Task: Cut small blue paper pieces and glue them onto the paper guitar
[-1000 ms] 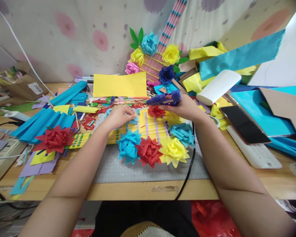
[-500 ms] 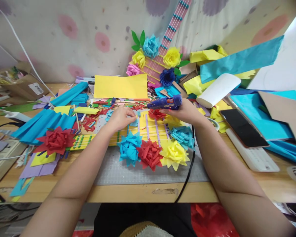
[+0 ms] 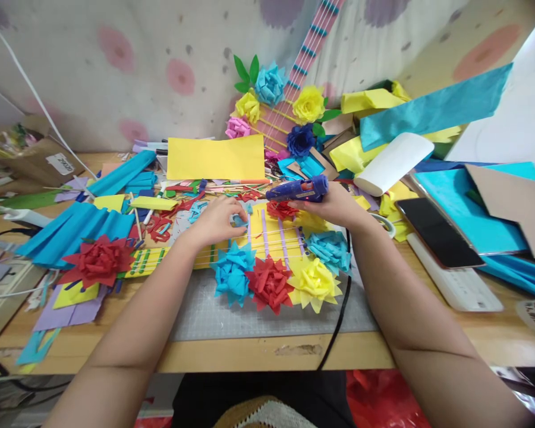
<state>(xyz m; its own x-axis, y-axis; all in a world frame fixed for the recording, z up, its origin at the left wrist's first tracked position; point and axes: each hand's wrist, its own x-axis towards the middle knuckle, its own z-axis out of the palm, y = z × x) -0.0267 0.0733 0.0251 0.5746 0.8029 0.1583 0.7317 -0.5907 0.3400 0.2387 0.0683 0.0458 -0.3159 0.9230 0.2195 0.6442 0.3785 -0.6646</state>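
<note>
My right hand (image 3: 334,205) is wrapped round a blue hot glue gun (image 3: 296,189), whose nozzle points left above a red paper flower (image 3: 282,210). Blue paper (image 3: 238,220), apparently a flower, shows between the curved thumb and fingers of my left hand (image 3: 218,220); most of it is hidden. Both hands are over a yellow paper guitar (image 3: 261,238) with purple strips and white strings. Along its near edge sit a blue flower (image 3: 233,272), a red flower (image 3: 268,284) and a yellow flower (image 3: 315,282). Another blue flower (image 3: 329,251) is at its right end.
A grey cutting mat (image 3: 267,324) lies under the guitar. The gun's black cord (image 3: 339,318) hangs over the table edge. A pink flowered guitar (image 3: 276,122) leans behind. A phone (image 3: 439,232) lies at right; a loose red flower (image 3: 98,260) and crumpled blue paper (image 3: 78,232) are at left.
The fingers of my left hand have parted slightly, showing more of the blue paper between them. My right hand and the glue gun have barely moved. The view has shifted a little.
</note>
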